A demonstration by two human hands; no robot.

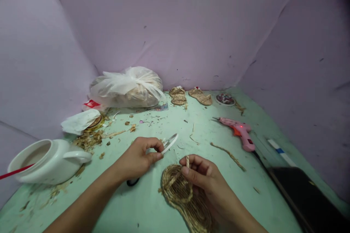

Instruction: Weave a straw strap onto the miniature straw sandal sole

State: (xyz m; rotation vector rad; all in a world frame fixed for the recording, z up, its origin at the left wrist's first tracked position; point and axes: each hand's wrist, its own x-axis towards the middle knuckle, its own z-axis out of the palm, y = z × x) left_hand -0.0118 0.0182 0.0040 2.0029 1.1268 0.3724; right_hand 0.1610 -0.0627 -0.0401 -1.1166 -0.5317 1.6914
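Note:
Near the middle of the green table, my left hand (144, 154) pinches a thin white curved strip (171, 143) between thumb and fingers. My right hand (203, 174) is closed on a short piece of braided cord (187, 161), which stands up from between thumb and fingertips. Under and beside the right hand lies a woven straw slipper (176, 204), its rounded end toward the back; the hand partly covers its right side. A dark ring-shaped object (132, 182) shows partly below my left wrist.
A pink glue gun (240, 131) with a red light lies at right, near a dark flat object (308, 200). A white pot (46, 164) stands left. Behind are a plastic bag (131, 89), small slippers (201, 96) and a bead dish (225, 99). A twisted cord (229, 155) lies right of centre.

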